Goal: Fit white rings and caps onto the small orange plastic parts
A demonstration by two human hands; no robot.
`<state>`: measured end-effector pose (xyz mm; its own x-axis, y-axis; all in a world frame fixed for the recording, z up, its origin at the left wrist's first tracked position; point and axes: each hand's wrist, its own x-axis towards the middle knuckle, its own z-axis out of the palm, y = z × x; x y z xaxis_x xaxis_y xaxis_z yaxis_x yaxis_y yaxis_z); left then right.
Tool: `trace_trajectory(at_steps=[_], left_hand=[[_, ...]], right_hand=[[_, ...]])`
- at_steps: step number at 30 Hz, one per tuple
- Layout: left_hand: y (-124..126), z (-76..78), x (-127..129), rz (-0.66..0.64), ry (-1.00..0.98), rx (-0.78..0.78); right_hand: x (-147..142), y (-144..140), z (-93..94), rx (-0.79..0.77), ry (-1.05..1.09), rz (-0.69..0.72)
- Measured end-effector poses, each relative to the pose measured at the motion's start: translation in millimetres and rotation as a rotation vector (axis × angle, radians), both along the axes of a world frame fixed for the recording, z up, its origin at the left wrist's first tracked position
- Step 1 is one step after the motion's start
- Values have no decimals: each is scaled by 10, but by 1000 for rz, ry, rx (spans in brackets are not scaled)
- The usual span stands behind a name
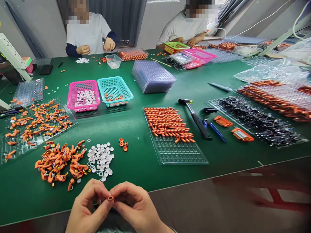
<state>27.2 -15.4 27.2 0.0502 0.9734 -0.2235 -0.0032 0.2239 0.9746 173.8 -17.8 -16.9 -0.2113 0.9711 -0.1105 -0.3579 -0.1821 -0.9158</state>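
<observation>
A small round orange cap with a dark opening sits between my fingertips at the table's front edge. My left hand pinches it between thumb and forefinger. From the other side, my right hand meets it with thumb and forefinger closed at its rim. Just beyond lie a heap of orange earbud shells with yellow and metallic bits, and a pile of small white discs. Several loose orange caps rest to the right of the discs.
A clear tray holds rows of orange shells. Nearby lie a hammer, blue-handled pliers and a tray of dark wired parts. Pink and turquoise baskets stand mid-table. Two people work across the table.
</observation>
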Motion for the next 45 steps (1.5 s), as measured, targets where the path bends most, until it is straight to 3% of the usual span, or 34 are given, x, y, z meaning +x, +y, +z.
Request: trace_trajectory(at_steps=[3, 7, 11, 15, 19, 23, 36, 45], left_hand=[[-12, -19, 3, 31, -60, -67], [1, -27, -75, -133, 20, -80], [48, -6, -174, -287, 331, 313], [95, -34, -190, -267, 581, 843], [107, -104, -183, -230, 777, 1058], [94, -136, -213, -195, 885, 1094], [68, -200, -242, -202, 941, 1124], [88, -187, -225, -187, 957, 1159]], right_hand=[[13, 11, -1, 122, -74, -47], [59, 36, -1, 254, -211, -112], [158, 69, 100, 347, -275, -14], [235, 78, 221, 529, -335, 53], [197, 54, 200, 646, -448, 27], [148, 48, 145, 611, -522, -36], [156, 47, 141, 426, -536, 32], [93, 34, 38, 506, -518, -60]])
